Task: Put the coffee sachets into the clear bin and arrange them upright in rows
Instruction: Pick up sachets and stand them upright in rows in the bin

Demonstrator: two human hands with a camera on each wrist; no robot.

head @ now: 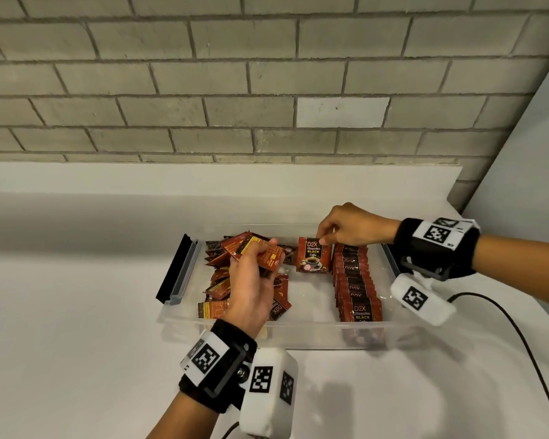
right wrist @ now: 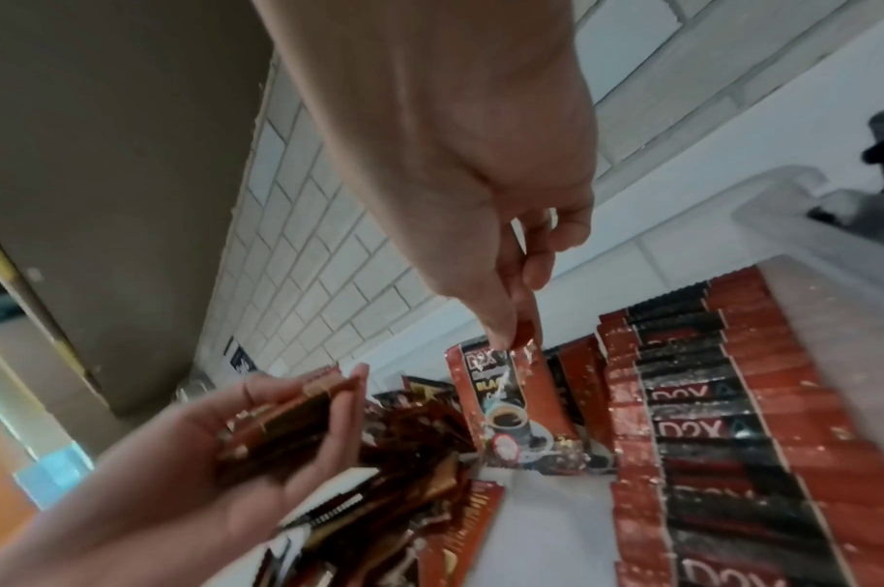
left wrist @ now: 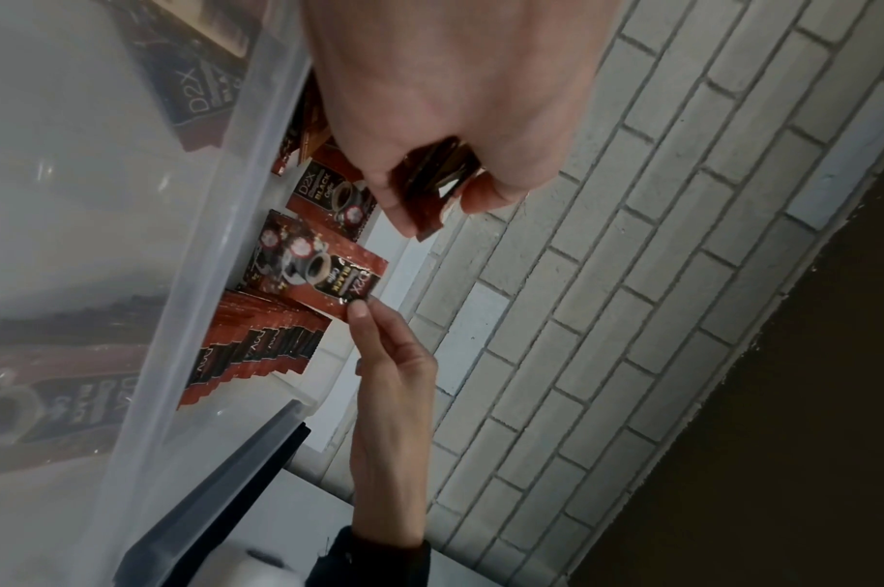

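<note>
The clear bin [head: 298,331] sits on a white counter. Along its right side stands a row of upright sachets [head: 355,286], also in the right wrist view [right wrist: 706,417]. My right hand [head: 327,239] pinches the top edge of one red and black sachet [head: 313,256] that stands upright near the bin's far wall, left of the row; this sachet [right wrist: 510,413] shows its printed face. My left hand [head: 254,267] grips a small bundle of sachets [head: 257,250] above a loose pile of sachets [head: 222,280] in the bin's left half. In the left wrist view the bundle [left wrist: 430,178] pokes out between my fingers.
The bin's black-edged lid [head: 176,270] leans at the bin's left end. A brick wall [head: 267,74] rises behind the counter. A black cable [head: 514,327] runs across the counter at the right. Bare bin floor [head: 311,299] lies between the pile and the row.
</note>
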